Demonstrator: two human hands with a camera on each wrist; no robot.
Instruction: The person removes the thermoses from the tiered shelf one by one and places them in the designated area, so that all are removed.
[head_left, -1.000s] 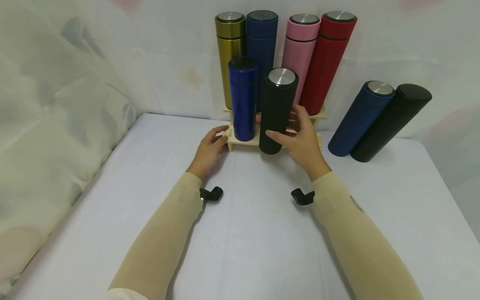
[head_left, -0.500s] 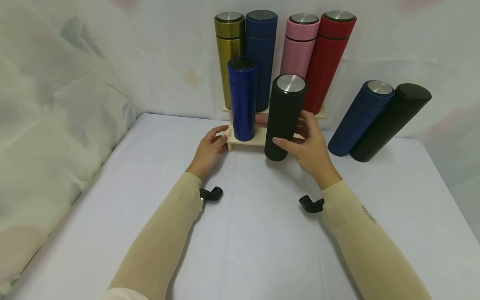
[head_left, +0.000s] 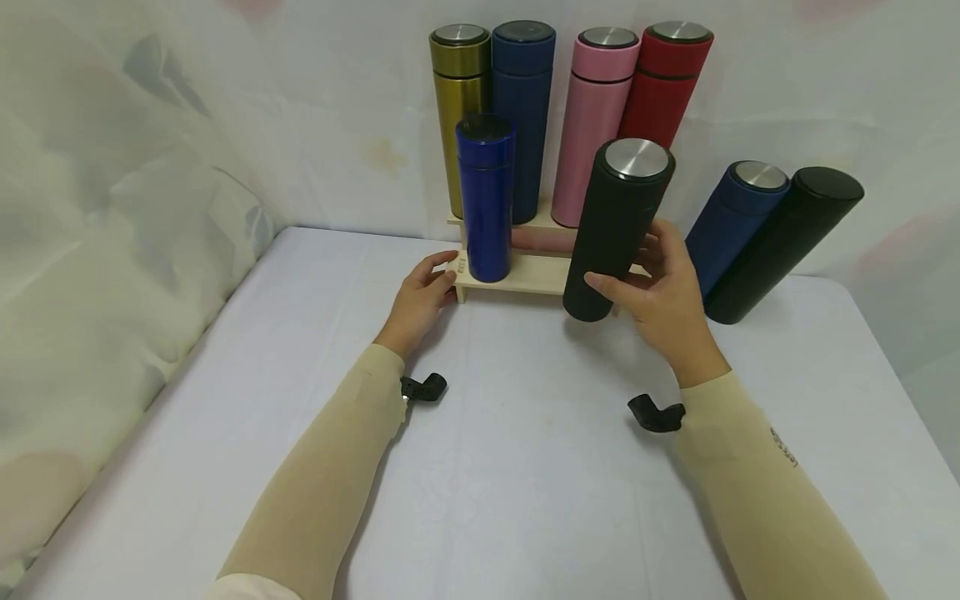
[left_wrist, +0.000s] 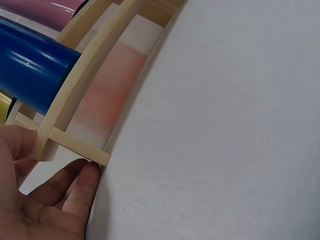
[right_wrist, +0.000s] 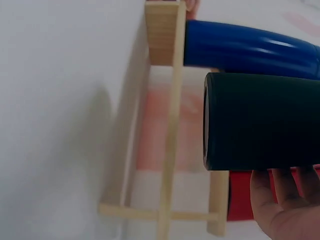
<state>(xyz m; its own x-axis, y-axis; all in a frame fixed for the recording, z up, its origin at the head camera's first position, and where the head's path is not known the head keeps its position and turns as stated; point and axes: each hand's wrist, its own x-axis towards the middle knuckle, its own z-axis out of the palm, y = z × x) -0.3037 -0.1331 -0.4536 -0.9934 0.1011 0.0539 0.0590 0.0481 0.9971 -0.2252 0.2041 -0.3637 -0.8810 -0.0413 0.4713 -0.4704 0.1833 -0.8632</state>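
Note:
My right hand [head_left: 671, 304] grips a black thermos flask [head_left: 618, 229] with a silver-topped lid, thumb on its near side. The flask leans in front of the right part of a two-tier wooden rack [head_left: 536, 273]. In the right wrist view its base [right_wrist: 206, 125] hangs in the air off the lower shelf. My left hand [head_left: 418, 304] holds the rack's left end, thumb at the shelf board and fingers by the leg [left_wrist: 80, 145]. A glossy blue flask [head_left: 486, 208] stands on the lower shelf near that hand.
On the upper tier stand gold [head_left: 459, 125], dark blue [head_left: 522, 125], pink [head_left: 592, 125] and red [head_left: 663, 92] flasks. Another blue flask [head_left: 738, 225] and a black one [head_left: 783, 242] stand on the table right of the rack, close to my right hand. A draped cloth [head_left: 525, 8] hangs behind.
My right hand has carried the black flask first toward me off the lower shelf's front, then to the right, now overlapping the red flask. The left hand stays on the rack.

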